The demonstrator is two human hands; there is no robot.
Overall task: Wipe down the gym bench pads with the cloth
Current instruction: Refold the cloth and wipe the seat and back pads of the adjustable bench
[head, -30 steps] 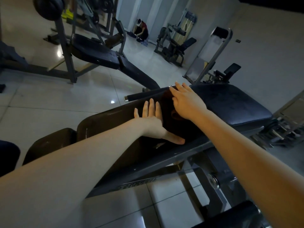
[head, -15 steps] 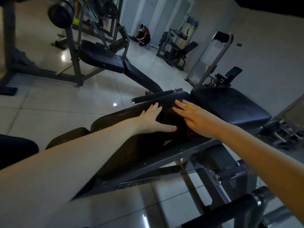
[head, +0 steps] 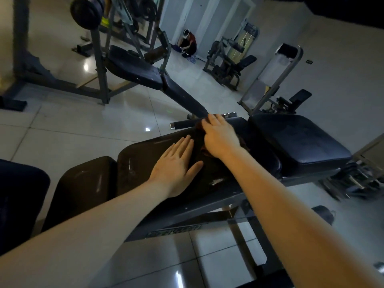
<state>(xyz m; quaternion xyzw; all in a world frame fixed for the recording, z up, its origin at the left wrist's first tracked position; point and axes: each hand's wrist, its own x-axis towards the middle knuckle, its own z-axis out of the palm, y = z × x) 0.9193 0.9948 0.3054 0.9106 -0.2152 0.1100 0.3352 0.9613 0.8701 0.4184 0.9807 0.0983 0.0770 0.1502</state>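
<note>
Centre frame: left hand [head: 176, 163] lies flat, fingers straight and spread, on the dark back pad [head: 141, 159], holding nothing. Right hand [head: 220, 136] presses flat on the dark red cloth [head: 243, 143] at the pad's far edge, just left of the seat pad [head: 297, 138]. Roller bar [head: 182, 124] sits just beyond.

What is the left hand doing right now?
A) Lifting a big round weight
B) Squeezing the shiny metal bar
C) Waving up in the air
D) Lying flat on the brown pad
D: the left hand lies flat on the brown bench pad, with its fingers stretched out straight and nothing held in it.
</note>
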